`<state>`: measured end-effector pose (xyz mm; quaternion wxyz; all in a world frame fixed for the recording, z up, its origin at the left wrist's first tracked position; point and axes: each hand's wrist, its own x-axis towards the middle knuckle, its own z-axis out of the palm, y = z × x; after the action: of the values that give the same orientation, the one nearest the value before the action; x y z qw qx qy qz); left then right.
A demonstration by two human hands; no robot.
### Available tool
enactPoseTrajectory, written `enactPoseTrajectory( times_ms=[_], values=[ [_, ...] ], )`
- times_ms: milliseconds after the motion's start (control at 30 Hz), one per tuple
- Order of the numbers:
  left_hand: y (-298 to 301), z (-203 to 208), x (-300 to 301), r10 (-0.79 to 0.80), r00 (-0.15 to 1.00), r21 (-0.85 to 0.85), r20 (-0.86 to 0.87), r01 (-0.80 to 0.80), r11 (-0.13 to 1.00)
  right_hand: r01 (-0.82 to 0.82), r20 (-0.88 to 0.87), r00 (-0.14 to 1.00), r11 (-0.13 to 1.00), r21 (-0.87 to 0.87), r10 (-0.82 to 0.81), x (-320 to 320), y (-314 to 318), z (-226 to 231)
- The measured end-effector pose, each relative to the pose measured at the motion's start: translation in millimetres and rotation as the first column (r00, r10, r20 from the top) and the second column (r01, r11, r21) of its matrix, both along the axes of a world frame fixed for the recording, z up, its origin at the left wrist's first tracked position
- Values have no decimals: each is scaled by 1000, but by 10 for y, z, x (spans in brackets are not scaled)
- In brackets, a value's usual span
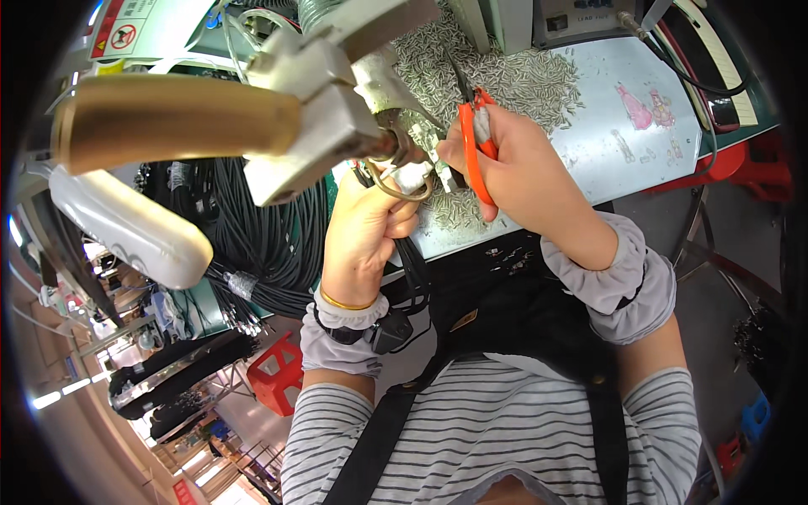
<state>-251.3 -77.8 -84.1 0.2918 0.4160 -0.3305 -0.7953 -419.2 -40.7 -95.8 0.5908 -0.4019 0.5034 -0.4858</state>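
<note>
My left hand [370,212] is closed round thin black cables [411,268], whose lengths hang below the fist toward my lap. Its fingertips are partly hidden behind a metal ring [404,187] under the machine head. My right hand [520,168] grips orange-handled scissors [473,156], with the dark blades pointing away from me over a heap of small metal pins [497,80]. The thumb and forefinger of that hand come close to the lit work point beside the left hand. Whether they also pinch a small part there, I cannot tell.
A machine head [324,118] with a blurred wooden handle [181,122] juts over the left side. A white lamp-like arm [135,227] hangs below it. Coiled black cables [261,227] lie at left. The pale work plate [606,160] extends right, with a grey box [581,23] behind.
</note>
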Motion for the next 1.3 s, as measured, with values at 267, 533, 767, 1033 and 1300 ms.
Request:
enactPoseTrajectory(
  times_ms=[267,533,767,1033,1300],
  values=[
    [52,3,-12,54,998,-76,25,-52,996,20,47,999,1000,1,-20,14,16,-7],
    [164,85,-46,97,991,-97,87,-89,991,50,53,997,999,-15,-49,40,102,28],
    [610,106,-81,292,927,-371,235,-192,909,-14,-171,985,989,-149,-12,27,399,99],
    [912,73,-61,-41,926,-626,374,285,726,-170,-473,876,858,-485,-94,58,601,164],
    [905,-9,47,-41,999,-293,25,46,955,-29,-389,912,923,-385,-133,33,825,123]
  ],
)
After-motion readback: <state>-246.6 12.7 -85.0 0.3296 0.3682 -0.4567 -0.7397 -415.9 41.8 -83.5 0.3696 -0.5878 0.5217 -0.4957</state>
